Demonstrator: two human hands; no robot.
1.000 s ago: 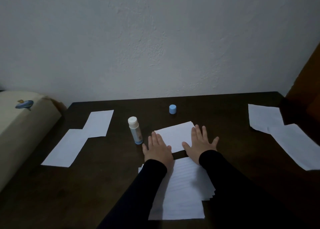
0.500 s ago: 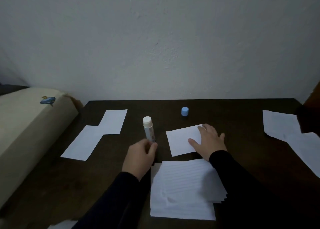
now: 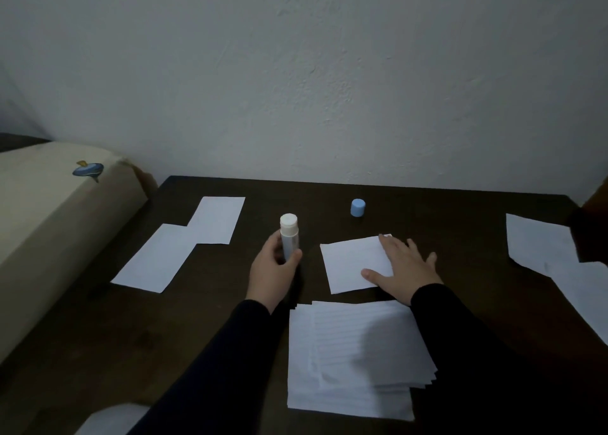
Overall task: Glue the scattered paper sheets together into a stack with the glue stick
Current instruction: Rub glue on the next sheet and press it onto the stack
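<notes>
While the left hand point(image 3: 271, 270) wraps thumb and fingers round the lower half of the glue stick point(image 3: 289, 235), the tube stands upright just left of frame centre, long axis vertical, white uncapped top pointing up and clear above the fingers. Base is hidden behind the hand, so whether it rests on the table point(image 3: 210, 319) or is lifted is hard to say in this dim light. Blue cap point(image 3: 357, 207) sits alone on the wood, up and right of the tube, apart from it. Right hand point(image 3: 403, 268) lies flat, fingers straight and spread, pressing the right edge of a small sheet point(image 3: 353, 265) at centre; thumb is on the sheet's lower right corner. Just below that sheet, toward the bottom of the frame, lies a lined paper stack point(image 3: 355, 355), edges fanned, partly under the right sleeve point(image 3: 467, 342). Two overlapping loose sheets point(image 3: 184, 243) lie at left centre, well apart from the tube. More torn sheets point(image 3: 543, 243) lie at the right edge. One pale sheet corner point(image 3: 112, 418) shows at bottom left. Beige cushioned object point(image 3: 49, 217) with a blue print sits at the far left beside the table.
</notes>
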